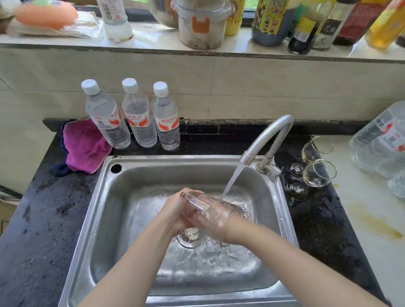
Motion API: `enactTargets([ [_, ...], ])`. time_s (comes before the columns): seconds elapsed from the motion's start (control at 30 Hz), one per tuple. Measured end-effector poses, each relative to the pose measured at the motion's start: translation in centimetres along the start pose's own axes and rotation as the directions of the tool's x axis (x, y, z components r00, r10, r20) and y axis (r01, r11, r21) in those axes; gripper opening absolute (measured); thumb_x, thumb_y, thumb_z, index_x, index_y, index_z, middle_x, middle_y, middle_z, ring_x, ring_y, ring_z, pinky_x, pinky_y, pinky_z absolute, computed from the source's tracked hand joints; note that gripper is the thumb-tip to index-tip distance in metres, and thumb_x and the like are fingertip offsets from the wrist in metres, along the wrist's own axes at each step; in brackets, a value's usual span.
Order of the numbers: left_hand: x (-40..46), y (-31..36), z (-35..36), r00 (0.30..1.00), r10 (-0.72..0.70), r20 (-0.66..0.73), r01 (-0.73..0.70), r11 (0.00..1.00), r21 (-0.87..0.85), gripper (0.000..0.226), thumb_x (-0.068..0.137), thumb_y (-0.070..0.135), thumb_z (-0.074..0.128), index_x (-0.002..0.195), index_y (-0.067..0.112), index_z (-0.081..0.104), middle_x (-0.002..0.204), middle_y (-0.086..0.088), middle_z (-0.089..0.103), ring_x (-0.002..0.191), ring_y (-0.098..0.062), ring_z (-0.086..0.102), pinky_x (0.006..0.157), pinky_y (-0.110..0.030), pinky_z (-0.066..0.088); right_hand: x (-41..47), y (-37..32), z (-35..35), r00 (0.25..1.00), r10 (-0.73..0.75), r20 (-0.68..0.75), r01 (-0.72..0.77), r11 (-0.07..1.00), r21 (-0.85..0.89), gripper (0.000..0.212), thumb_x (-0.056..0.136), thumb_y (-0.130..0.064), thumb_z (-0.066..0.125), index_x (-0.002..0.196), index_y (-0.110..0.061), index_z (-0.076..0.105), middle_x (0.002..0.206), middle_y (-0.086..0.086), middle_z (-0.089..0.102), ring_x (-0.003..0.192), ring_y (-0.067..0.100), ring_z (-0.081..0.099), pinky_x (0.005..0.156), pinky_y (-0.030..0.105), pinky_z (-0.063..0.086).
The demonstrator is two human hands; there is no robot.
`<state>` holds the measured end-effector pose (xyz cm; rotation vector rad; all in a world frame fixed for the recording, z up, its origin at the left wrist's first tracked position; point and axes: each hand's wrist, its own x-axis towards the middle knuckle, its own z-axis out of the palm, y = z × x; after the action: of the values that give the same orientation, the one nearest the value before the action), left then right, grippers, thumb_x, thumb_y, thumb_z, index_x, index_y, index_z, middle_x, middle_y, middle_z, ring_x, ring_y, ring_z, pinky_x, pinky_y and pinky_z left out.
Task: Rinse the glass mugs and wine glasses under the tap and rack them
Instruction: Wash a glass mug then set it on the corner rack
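Over the sink (101,219), a glass mug (205,213) lies tilted under the tap (265,139) stream, left hand (174,213) gripping its base, right hand (220,219) fingers inside it, two wine glasses (317,161) lying right of the tap, three water bottles (136,114) behind the sink.

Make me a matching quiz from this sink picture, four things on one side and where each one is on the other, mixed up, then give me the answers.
Things:
1. glass mug
2. pink cloth
3. two wine glasses
4. three water bottles

Places:
A. standing in a row on the counter behind the sink
B. on the counter to the right of the tap
C. held by both hands over the sink basin, under the running water
D. draped at the sink's back left corner

Pairs: 1-C, 2-D, 3-B, 4-A
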<state>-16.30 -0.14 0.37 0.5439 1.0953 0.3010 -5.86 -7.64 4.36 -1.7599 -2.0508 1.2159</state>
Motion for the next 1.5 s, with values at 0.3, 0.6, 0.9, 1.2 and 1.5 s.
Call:
enactTargets([
  [0.3,-0.4,-1.3,0.5,0.974,-0.218,0.066,0.228,0.920,-0.320,0.036,0.093,0.026,0.041,0.099,0.002,0.067,0.086,-0.021,0.070,0.072,-0.033,0.069,0.068,-0.047,0.057,-3.6,1.8,-4.3,0.985,0.154,0.074,-0.170,0.929,0.329,0.040,0.095,-0.013,0.046,0.131,-0.032,0.050,0.125,-0.012,0.062,0.118,0.006,0.055,0.107,0.034,0.040],
  [0.6,1.3,-1.9,3.8,0.990,-0.070,0.121,0.128,0.803,-0.583,0.045,0.093,0.024,0.036,0.115,-0.005,0.063,0.111,-0.026,0.065,0.091,-0.036,0.067,0.078,-0.045,0.056,-3.8,3.3,-2.7,0.860,0.170,-0.481,-0.195,0.981,-0.004,0.016,0.098,-0.023,0.045,0.100,-0.017,0.059,0.096,-0.002,0.060,0.091,0.013,0.055,0.081,0.030,0.046],
  [0.9,-1.0,0.2,4.4,0.799,0.563,-0.211,-0.509,0.821,0.260,0.027,0.097,0.035,0.048,0.121,0.025,0.049,0.124,-0.003,0.056,0.111,-0.017,0.054,0.097,-0.037,0.044,-2.9,3.8,0.9,0.815,0.563,-0.139,0.148,0.029,0.988,0.036,0.102,-0.025,0.035,0.087,-0.004,0.060,0.084,0.010,0.073,0.085,0.021,0.068,0.075,0.033,0.057],
  [1.2,-0.3,-1.3,5.2,0.815,0.577,-0.062,-0.531,0.785,0.320,0.030,0.090,0.035,0.061,0.113,0.017,0.052,0.093,0.005,0.064,0.083,-0.009,0.062,0.066,-0.018,0.049,-4.9,4.2,-0.1,0.822,0.558,0.112,-0.166,0.048,0.985,0.040,0.100,-0.038,0.037,0.102,-0.007,0.061,0.101,0.011,0.070,0.095,0.023,0.068,0.078,0.038,0.056],
  [1.5,0.6,-1.5,8.2,0.885,0.447,0.128,-0.438,0.708,0.554,0.051,0.092,0.054,0.043,0.128,0.019,0.048,0.112,0.005,0.060,0.102,-0.012,0.058,0.082,-0.029,0.048,-2.3,5.0,-3.2,0.506,0.631,-0.588,-0.071,0.710,0.700,0.031,0.101,-0.031,0.037,0.097,-0.013,0.062,0.075,-0.006,0.058,0.071,0.014,0.055,0.064,0.029,0.043],
])
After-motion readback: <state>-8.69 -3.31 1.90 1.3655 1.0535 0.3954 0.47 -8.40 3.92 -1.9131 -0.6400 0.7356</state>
